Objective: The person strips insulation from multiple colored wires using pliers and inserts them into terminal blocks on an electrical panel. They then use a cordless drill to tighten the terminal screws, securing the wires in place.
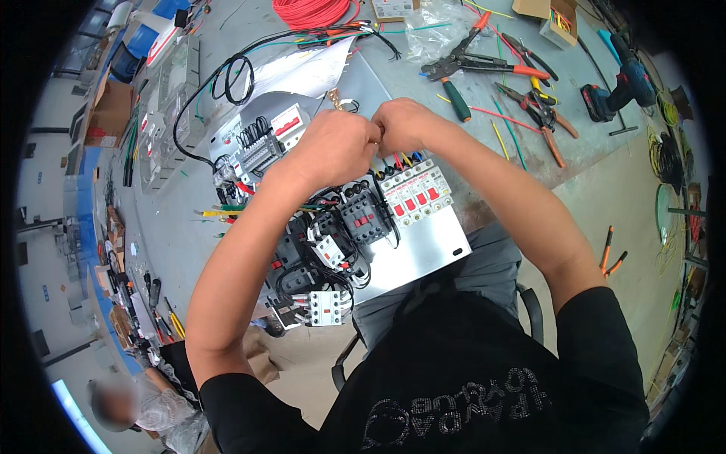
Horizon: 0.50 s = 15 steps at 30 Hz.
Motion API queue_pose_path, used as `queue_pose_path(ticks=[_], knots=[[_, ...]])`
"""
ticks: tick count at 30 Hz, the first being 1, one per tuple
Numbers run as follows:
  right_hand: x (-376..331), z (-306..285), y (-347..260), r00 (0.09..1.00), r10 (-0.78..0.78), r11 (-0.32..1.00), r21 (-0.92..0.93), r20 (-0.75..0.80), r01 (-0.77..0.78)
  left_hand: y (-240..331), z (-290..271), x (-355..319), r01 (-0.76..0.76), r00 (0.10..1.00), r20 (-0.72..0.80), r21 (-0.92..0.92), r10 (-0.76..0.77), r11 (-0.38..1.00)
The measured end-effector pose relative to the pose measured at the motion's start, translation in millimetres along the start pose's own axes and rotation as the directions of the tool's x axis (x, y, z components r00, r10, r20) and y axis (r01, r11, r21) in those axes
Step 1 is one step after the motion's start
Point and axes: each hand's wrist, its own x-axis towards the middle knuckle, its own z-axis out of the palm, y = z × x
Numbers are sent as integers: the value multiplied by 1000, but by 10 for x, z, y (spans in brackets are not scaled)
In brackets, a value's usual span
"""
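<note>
My left hand (339, 144) and my right hand (404, 123) meet above the far part of a metal mounting plate (427, 253), fingers pinched together. What they hold between the fingertips is hidden. Just below my right hand sits a multi-pole circuit breaker (414, 195) with red levers, and short coloured wires rise at its far side. Left of it are a black contactor (364, 218) and a white auxiliary block (327, 308), with black wires looping among them. Beyond my left forearm lie a white breaker (289, 125) with a red switch and a grey terminal block (261, 153).
Crimping pliers (473, 63), a green-handled screwdriver (456, 100), wire strippers (541, 113) and a cordless drill (634, 82) lie on the right side of the bench. A red wire coil (310, 10) and black cable (180, 125) are farther off. Another person (170, 412) is at lower left.
</note>
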Motion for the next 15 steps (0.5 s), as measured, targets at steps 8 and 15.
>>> queue_pose_path(ticks=[8, 15], knots=[[149, 48, 122, 994, -96, 993, -70, -49, 92, 22, -29, 55, -57, 985, 141, -296, 103, 953], [102, 5, 97, 998, -63, 998, 0, -20, 63, -283, 16, 123, 242, 947, 320, -748, 16, 618]])
